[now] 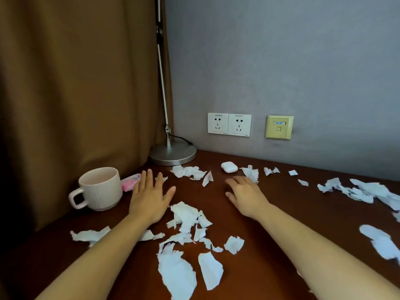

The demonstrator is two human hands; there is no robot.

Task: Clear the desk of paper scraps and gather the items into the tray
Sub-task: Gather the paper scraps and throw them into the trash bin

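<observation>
Torn white paper scraps litter the dark wooden desk: a cluster in the middle, bigger pieces near the front, some at the back and a heap on the right. My left hand lies flat with fingers spread, just right of a pale pink mug. A pink packet lies between mug and hand. My right hand rests palm down, fingers loosely curled, empty, just below a white earbud case. No tray is in view.
A desk lamp with a round metal base stands in the back corner, its pole rising along the brown curtain. Two wall sockets and a yellowish network plate sit on the grey wall behind the desk.
</observation>
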